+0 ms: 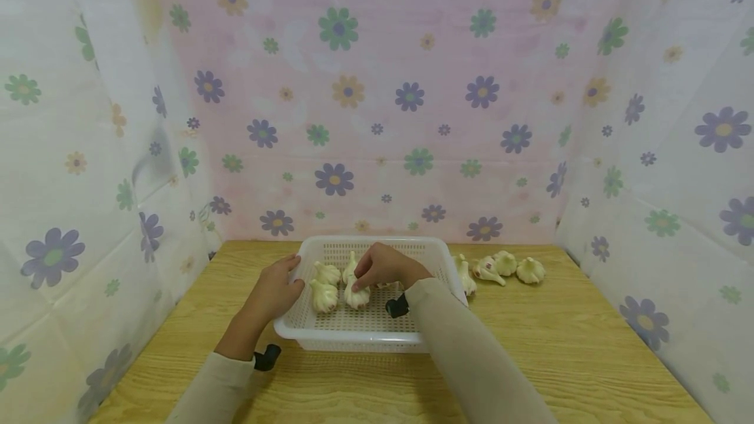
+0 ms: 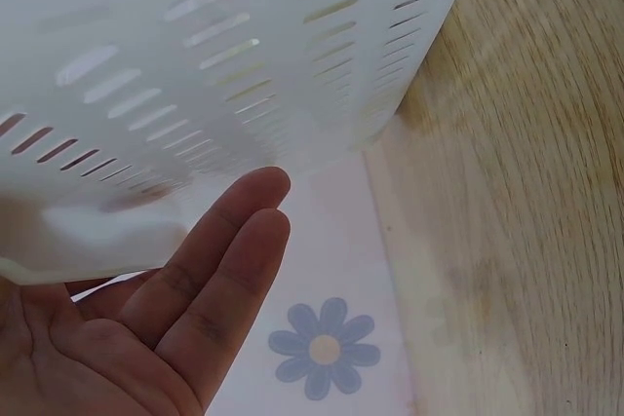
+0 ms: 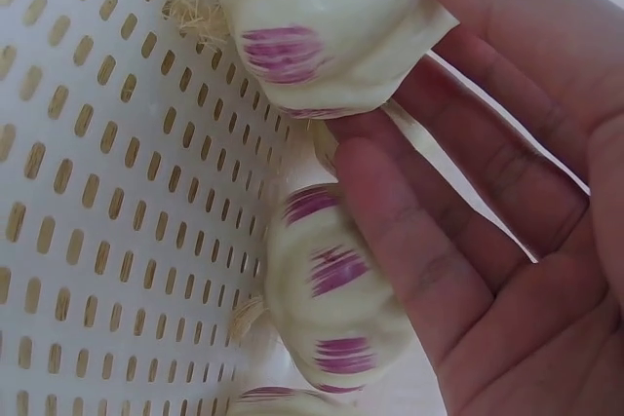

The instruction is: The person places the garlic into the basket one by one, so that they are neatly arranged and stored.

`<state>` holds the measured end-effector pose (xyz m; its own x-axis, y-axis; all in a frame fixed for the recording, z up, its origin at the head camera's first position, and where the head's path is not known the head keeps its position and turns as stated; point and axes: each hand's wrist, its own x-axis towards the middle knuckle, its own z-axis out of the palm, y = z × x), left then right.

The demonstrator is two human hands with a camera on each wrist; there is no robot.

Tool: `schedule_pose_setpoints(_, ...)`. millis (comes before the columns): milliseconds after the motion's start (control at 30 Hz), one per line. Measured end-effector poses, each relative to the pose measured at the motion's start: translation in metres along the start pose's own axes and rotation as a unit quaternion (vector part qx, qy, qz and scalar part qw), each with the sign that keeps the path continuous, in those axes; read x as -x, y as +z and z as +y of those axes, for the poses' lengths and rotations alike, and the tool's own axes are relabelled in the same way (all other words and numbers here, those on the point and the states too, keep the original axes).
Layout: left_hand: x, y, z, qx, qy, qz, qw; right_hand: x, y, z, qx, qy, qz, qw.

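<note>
A white slotted plastic basket (image 1: pixel 377 339) sits on the table, several garlic bulbs inside it. My left hand (image 1: pixel 273 292) holds its left rim, the thumb over the edge. In the left wrist view, two extended fingers (image 2: pixel 229 284) lie beside the basket's outer wall. Reaching into the basket, my right hand (image 1: pixel 385 265) pinches a garlic bulb (image 1: pixel 356 297) between thumb and fingers. The right wrist view shows purple streaks on this held bulb and on another garlic bulb (image 3: pixel 327 284) below it. Two more bulbs (image 1: pixel 324 296) lie to its left.
Several other garlic bulbs (image 1: pixel 504 262) lie on the wooden table (image 1: pixel 548 339) right of the basket, one close against its wall. Flower-patterned cloth (image 1: pixel 377 149) hangs along the back and both sides of the table.
</note>
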<state>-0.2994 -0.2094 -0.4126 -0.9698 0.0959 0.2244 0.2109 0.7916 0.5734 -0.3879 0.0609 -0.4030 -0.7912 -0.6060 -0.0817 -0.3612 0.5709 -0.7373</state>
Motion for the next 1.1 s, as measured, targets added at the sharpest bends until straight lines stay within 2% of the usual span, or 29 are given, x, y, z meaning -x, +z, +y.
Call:
schedule_pose_setpoints(467, 0.000, -0.001, 0.001, 0.005, 0.006, 0.004, 1.0000, 0.002, -0.003, 0.001, 0.014, 0.018, -0.016, 0.9996)
schedule_pose_setpoints(867, 0.000, -0.001, 0.002, 0.002, 0.009, 0.009, 0.9999, 0.004, -0.007, -0.001, 0.018, 0.018, -0.015, 0.9996)
schedule_pose_setpoints(1100, -0.001, -0.001, 0.001, 0.003, 0.008, 0.008, 0.9999, 0.009, -0.019, -0.010, 0.035, 0.005, -0.009, 0.9993)
